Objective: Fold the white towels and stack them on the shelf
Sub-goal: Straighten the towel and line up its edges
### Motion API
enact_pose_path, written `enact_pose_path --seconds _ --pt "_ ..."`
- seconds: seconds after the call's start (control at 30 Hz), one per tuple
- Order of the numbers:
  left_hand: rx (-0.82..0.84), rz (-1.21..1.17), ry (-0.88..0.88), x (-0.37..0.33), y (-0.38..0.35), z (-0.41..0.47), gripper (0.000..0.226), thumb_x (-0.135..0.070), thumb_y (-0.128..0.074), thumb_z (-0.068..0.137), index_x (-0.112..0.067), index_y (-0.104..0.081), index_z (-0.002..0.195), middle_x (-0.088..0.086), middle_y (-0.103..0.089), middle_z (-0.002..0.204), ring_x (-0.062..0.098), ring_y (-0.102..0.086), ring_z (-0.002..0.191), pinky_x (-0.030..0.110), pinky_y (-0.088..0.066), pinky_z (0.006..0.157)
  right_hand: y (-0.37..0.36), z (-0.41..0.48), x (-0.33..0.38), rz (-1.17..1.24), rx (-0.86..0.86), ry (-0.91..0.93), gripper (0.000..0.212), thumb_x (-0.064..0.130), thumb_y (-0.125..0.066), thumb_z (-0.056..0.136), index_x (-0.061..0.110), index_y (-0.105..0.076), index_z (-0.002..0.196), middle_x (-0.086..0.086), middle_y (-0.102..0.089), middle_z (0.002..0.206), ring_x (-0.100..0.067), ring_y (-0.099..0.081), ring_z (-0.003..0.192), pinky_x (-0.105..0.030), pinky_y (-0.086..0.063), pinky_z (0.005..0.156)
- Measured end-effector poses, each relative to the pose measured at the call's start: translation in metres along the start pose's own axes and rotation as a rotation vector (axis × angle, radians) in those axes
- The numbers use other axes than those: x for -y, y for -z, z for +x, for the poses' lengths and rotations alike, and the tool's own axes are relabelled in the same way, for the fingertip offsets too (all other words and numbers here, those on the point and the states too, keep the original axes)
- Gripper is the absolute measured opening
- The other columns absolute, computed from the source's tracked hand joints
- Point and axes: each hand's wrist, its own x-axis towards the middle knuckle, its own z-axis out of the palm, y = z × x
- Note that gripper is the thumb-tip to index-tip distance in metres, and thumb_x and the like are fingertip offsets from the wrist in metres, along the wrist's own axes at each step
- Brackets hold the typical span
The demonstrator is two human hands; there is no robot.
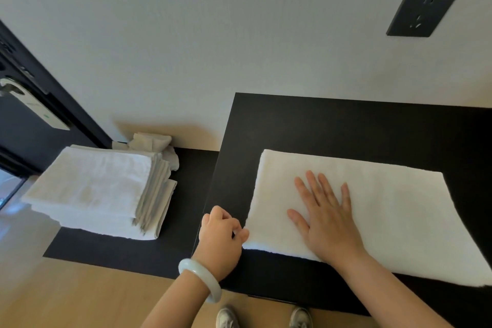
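Note:
A white towel (394, 210) lies flat, folded into a wide rectangle, on the black table (346, 125). My right hand (327, 218) rests flat on its left half with fingers spread. My left hand (222, 237), with a pale bangle on its wrist, pinches the towel's near left corner at the edge. A stack of folded white towels (98, 192) sits on the lower black shelf (194, 194) to the left.
A crumpled white cloth (157, 145) lies behind the stack against the wall. A black wall socket (423, 10) is up at the right. A dark door with a handle (24, 98) stands at the far left. My shoes (263, 318) show on the wooden floor.

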Motion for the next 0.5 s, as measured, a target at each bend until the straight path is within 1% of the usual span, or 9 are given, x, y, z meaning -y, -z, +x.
enact_pose_path --seconds 0.07,0.13,0.2,0.27,0.3,0.37,0.4,0.43,0.5 --pt "-0.072 0.069 -0.051 -0.005 -0.005 -0.001 0.006 -0.036 -0.052 0.098 -0.033 -0.056 0.102 -0.014 -0.035 0.115 0.006 -0.033 0.109 0.018 -0.030 0.094 -0.001 0.001 0.000 -0.005 -0.002 -0.006 0.077 0.073 0.014 0.084 0.037 0.028 0.150 0.005 0.023 0.163 -0.019 0.024 0.149 -0.053 0.019 0.117" --pt "-0.201 0.085 -0.101 -0.013 -0.010 0.002 0.014 -0.032 -0.052 0.097 -0.034 -0.051 0.111 -0.014 -0.036 0.121 0.004 -0.033 0.109 0.016 -0.027 0.092 -0.004 0.002 0.001 -0.010 -0.002 -0.014 0.076 0.073 0.014 0.085 0.036 0.029 0.150 0.005 0.027 0.162 -0.019 0.028 0.147 -0.052 0.022 0.116" --pt "-0.321 0.131 -0.227 -0.031 -0.018 0.008 0.030 -0.029 -0.050 0.097 -0.030 -0.048 0.127 -0.013 -0.036 0.135 0.006 -0.035 0.121 0.018 -0.028 0.101 -0.006 0.002 0.003 -0.006 -0.007 -0.029 0.075 0.072 0.012 0.087 0.035 0.028 0.151 0.005 0.030 0.160 -0.018 0.031 0.145 -0.053 0.023 0.115" --pt "-0.318 0.229 -0.429 -0.061 -0.034 0.019 0.047 -0.028 -0.038 0.098 -0.019 -0.042 0.144 -0.003 -0.033 0.153 0.017 -0.034 0.140 0.031 -0.027 0.114 -0.007 0.002 0.003 -0.016 -0.015 -0.020 0.074 0.068 0.003 0.092 0.032 0.023 0.153 0.003 0.028 0.160 -0.019 0.030 0.146 -0.055 0.022 0.116" --pt "-0.281 0.302 -0.510 -0.074 -0.043 0.024 0.055 -0.030 -0.025 0.098 -0.016 -0.031 0.151 0.001 -0.024 0.160 0.020 -0.023 0.148 0.036 -0.019 0.119 -0.007 0.002 0.003 -0.029 -0.015 -0.003 0.074 0.064 -0.005 0.095 0.029 0.021 0.155 0.001 0.027 0.162 -0.021 0.029 0.147 -0.055 0.021 0.116" --pt "-0.178 0.421 -0.528 -0.087 -0.058 0.038 0.063 -0.037 0.001 0.094 -0.023 0.007 0.156 -0.001 0.012 0.163 0.017 0.012 0.150 0.041 0.003 0.123 -0.006 -0.001 -0.001 -0.036 -0.005 0.014 0.075 0.055 -0.020 0.100 0.025 0.020 0.155 -0.002 0.025 0.163 -0.022 0.031 0.147 -0.055 0.024 0.115" --pt "-0.154 0.453 -0.503 -0.085 -0.065 0.044 0.063 -0.042 0.010 0.092 -0.027 0.020 0.152 -0.003 0.025 0.160 0.015 0.026 0.147 0.043 0.011 0.121 -0.005 -0.004 -0.006 -0.024 -0.006 0.004 0.071 0.052 -0.019 0.102 0.026 0.020 0.155 -0.001 0.025 0.163 -0.021 0.032 0.146 -0.053 0.025 0.115" --pt "-0.157 0.472 -0.482 -0.081 -0.069 0.048 0.062 -0.048 0.015 0.091 -0.030 0.028 0.149 -0.005 0.034 0.157 0.013 0.033 0.143 0.044 0.017 0.119 -0.005 -0.010 -0.014 -0.002 -0.013 -0.029 0.067 0.051 -0.014 0.102 0.029 0.023 0.154 0.001 0.026 0.163 -0.019 0.032 0.146 -0.051 0.026 0.115" --pt "-0.177 0.518 -0.440 -0.073 -0.072 0.052 0.063 -0.056 0.018 0.089 -0.034 0.034 0.145 -0.007 0.039 0.154 0.013 0.038 0.140 0.047 0.021 0.116 -0.004 -0.030 -0.044 0.048 -0.048 -0.179 0.061 0.052 0.002 0.099 0.035 0.032 0.148 0.006 0.029 0.161 -0.015 0.031 0.146 -0.047 0.024 0.117"
